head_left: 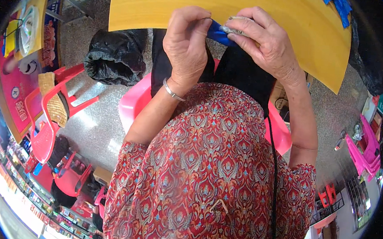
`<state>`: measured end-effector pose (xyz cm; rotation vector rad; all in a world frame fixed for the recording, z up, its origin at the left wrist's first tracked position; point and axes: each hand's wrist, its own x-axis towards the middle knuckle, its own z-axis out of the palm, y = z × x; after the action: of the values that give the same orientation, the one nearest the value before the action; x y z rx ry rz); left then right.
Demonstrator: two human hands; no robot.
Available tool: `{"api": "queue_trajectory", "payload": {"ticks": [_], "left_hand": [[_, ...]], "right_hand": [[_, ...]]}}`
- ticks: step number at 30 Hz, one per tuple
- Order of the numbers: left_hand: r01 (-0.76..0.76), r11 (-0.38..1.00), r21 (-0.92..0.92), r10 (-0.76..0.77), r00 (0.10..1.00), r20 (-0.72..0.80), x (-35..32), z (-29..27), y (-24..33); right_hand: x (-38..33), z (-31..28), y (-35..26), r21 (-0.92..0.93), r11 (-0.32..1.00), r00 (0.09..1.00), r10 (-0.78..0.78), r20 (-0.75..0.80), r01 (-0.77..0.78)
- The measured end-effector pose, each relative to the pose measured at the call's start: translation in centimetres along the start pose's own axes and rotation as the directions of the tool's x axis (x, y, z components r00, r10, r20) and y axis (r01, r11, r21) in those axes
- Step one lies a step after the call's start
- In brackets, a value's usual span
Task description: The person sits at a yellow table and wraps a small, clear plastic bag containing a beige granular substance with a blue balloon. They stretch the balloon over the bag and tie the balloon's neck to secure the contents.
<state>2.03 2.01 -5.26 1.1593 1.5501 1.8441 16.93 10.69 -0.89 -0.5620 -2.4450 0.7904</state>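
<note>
Head view, looking down at a seated person in a red patterned blouse (210, 164). Both hands meet at 12 o'clock, just over the near edge of a yellow table (163, 8). The left hand (186, 44), with a silver bangle (172, 91) at the wrist, is curled, its fingertips pinched on a blue strip (218, 33). The right hand (266, 41) is closed around a small grey-brown piece (237, 28) that touches the blue strip's right end; what this piece is cannot be told. More blue material (338, 6) lies on the table at 1 o'clock, well apart from the hands. A black bag (114, 55) sits on the floor at 10 o'clock, a red plastic chair (54, 111) at 9 o'clock, and a pink stool (133, 105) beneath the person
</note>
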Motion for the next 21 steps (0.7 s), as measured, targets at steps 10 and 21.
{"api": "queue_trajectory", "payload": {"ticks": [10, 21], "left_hand": [[-0.159, 0.974, 0.159, 0.156, 0.987, 0.029, -0.5, -0.2, -0.6], [0.345, 0.821, -0.455, -0.369, 0.929, 0.039, -1.9, -0.4, 2.9]], "right_hand": [[0.2, 0.0, 0.2, -0.126, 0.982, 0.99, -0.143, 0.018, 0.144], [0.0, 1.3, 0.1, 0.182, 0.969, 0.966, 0.196, -0.169, -0.165]]}}
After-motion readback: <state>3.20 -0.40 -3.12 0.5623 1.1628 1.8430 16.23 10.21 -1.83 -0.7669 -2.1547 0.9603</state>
